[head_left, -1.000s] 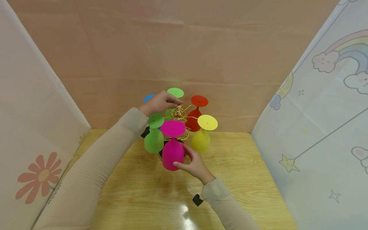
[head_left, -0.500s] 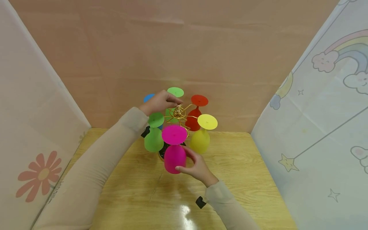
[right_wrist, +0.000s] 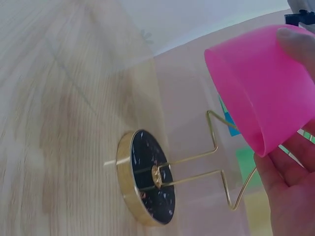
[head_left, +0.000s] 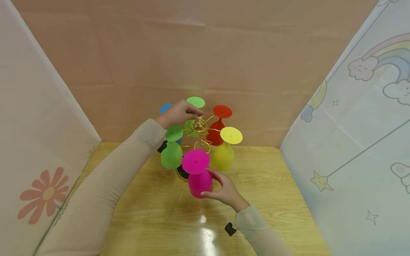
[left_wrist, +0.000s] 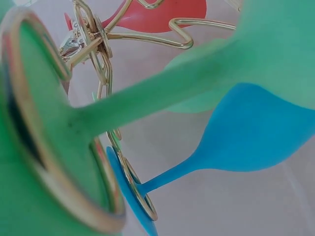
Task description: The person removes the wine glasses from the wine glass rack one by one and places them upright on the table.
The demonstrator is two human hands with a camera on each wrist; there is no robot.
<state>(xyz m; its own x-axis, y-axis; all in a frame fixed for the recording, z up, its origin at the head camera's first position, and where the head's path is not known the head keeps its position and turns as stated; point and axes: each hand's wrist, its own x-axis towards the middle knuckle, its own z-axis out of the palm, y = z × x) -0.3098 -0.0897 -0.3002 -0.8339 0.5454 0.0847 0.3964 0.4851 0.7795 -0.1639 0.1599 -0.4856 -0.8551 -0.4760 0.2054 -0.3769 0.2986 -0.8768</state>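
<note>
My right hand [head_left: 225,190] grips the bowl of a pink goblet [head_left: 199,183], upside down and slightly tilted, in front of a gold wire goblet rack. In the right wrist view the goblet's open rim [right_wrist: 234,103] faces the table side, apart from the rack's round black base [right_wrist: 152,179]. My left hand [head_left: 180,113] pinches the gold knob [head_left: 198,123] at the rack's top. Around it hang a green goblet [head_left: 171,155], a yellow goblet [head_left: 223,157], a red goblet [head_left: 215,133], a light green goblet [head_left: 195,102] and a blue goblet [left_wrist: 251,132], all upside down.
The rack stands on a wood-grain table [head_left: 256,199] near a plain peach back panel [head_left: 205,53]. Printed panels flank it, with a flower [head_left: 48,193] at left and a rainbow [head_left: 390,53] at right.
My right hand has drawn the pink goblet away from the rack, towards me and slightly right, tilting it. Wire behind it now shows. The left hand stays on the knob.
</note>
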